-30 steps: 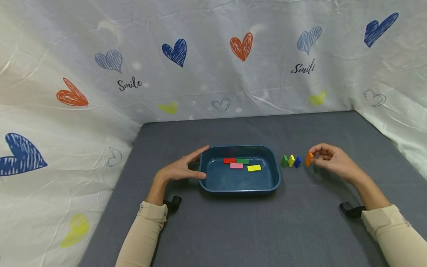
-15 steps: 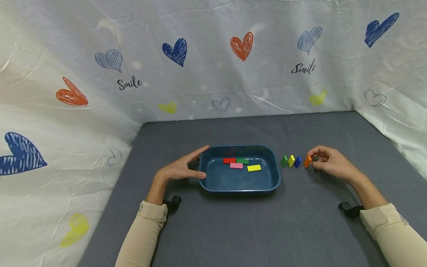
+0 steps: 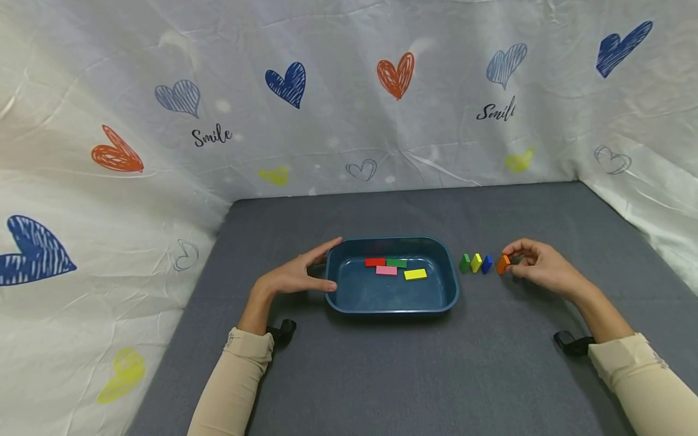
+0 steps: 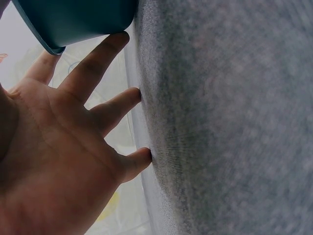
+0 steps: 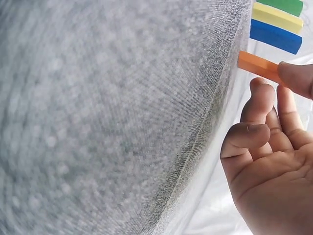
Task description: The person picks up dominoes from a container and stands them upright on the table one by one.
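As seen from the head camera, the right hand [image 3: 537,266] pinches an orange block [image 3: 503,264] between thumb and forefinger, the block standing on the grey mat [image 3: 491,375] at the right end of a row: green block [image 3: 465,263], yellow block [image 3: 476,262], blue block [image 3: 487,264], each just beside the next. Row sits at 3 o'clock from the teal tray [image 3: 450,284]. Left hand [image 3: 294,278] lies at the tray's 9 o'clock, fingers straight, forefinger along the rim, gripping nothing. Inside the tray: red, green, pink and yellow flat pieces, clustered toward 12 o'clock.

Left wrist view: fingers [image 4: 95,63] spread, one fingertip touching the tray wall [image 4: 73,19], others on the mat.

Right wrist view: thumb tip on the orange block [image 5: 258,65]; blue [image 5: 275,35] and yellow [image 5: 276,17] blocks beyond it. Whether orange touches blue is unclear here, probably a slim gap.
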Available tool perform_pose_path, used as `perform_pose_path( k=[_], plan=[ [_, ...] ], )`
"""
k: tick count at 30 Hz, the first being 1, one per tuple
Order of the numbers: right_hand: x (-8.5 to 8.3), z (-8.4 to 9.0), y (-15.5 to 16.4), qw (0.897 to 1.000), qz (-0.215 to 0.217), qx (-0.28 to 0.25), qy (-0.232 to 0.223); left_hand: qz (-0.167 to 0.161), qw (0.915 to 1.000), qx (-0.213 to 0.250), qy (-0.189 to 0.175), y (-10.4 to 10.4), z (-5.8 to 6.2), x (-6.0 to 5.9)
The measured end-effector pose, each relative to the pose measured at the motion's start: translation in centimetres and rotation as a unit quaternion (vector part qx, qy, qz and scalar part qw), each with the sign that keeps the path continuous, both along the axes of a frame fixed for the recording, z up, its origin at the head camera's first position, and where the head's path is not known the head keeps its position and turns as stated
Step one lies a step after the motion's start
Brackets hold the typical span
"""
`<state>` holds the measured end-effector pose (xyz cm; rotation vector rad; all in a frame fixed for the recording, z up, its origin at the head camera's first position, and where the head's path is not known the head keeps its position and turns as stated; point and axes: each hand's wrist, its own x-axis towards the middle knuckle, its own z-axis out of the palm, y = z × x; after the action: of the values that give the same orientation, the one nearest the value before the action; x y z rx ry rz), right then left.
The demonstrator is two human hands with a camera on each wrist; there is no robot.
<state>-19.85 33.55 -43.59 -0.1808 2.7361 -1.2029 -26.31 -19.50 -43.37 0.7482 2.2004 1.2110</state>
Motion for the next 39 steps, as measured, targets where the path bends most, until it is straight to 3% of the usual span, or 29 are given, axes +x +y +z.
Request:
perform_pose_path(
  k=[11,20,29,39],
  plan=[
    [0.3,0.2,0.0,1.000,0.006,-0.018,0.003,-0.003,1.0000,0.006,0.000,0.0,0.1,0.1],
    [0.3,1.5,-0.5,0.995,0.023,-0.063,0.068,0.000,1.0000,0.003,0.001,-0.1,0.1,0.1],
    [-0.1,3.0,-4.1,0.978,0.063,-0.152,0.127,0.000,1.0000,0.004,0.001,-0.1,0.0,0.1],
    [-1.0,3.1,-8.5,0.969,0.103,-0.184,0.127,-0.004,1.0000,0.001,0.003,-0.1,0.1,0.1]
  ],
)
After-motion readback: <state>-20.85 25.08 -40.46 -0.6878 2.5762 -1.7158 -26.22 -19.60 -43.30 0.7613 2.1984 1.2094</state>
